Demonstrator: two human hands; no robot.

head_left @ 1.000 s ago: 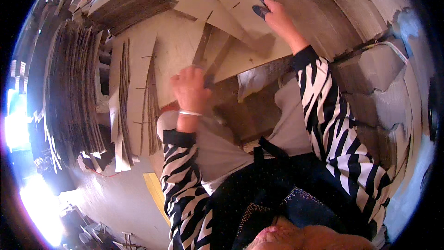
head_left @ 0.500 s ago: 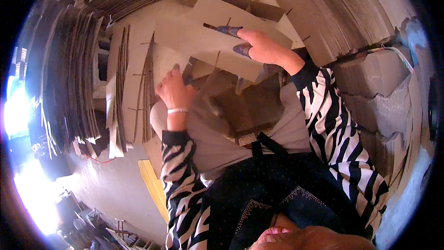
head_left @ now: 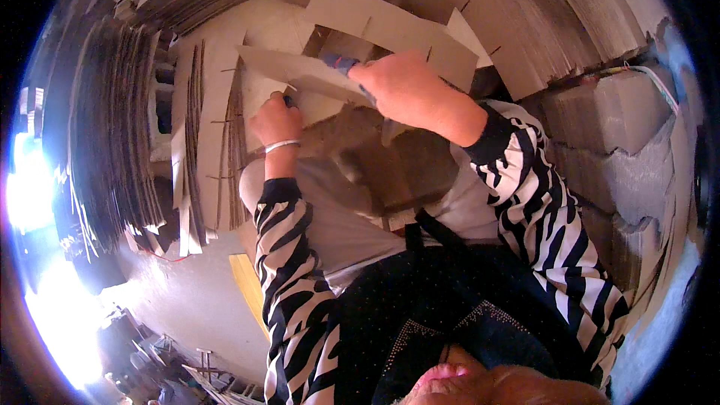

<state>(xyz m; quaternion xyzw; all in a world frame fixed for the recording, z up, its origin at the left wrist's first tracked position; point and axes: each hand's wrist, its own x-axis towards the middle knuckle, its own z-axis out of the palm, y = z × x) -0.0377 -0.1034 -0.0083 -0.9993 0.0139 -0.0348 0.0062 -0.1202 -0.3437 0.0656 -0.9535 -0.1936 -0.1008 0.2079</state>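
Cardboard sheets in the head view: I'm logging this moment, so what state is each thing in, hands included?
Slotted cardboard sheet: lifted, tilted, held at both ends.
Left hand: closed on the sheet's lower left edge.
Right hand: closed over the sheet's right end.
Cardboard stacks on the left: flat sheets packed standing on edge.
Loose slotted sheets: lying flat, overlapping.
Wristband: around the left wrist.

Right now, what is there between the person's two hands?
In the head view, a pale slotted cardboard sheet spans the stretch between the left hand and the right hand. Both hands grip it, above a brown cardboard piece on the lap.
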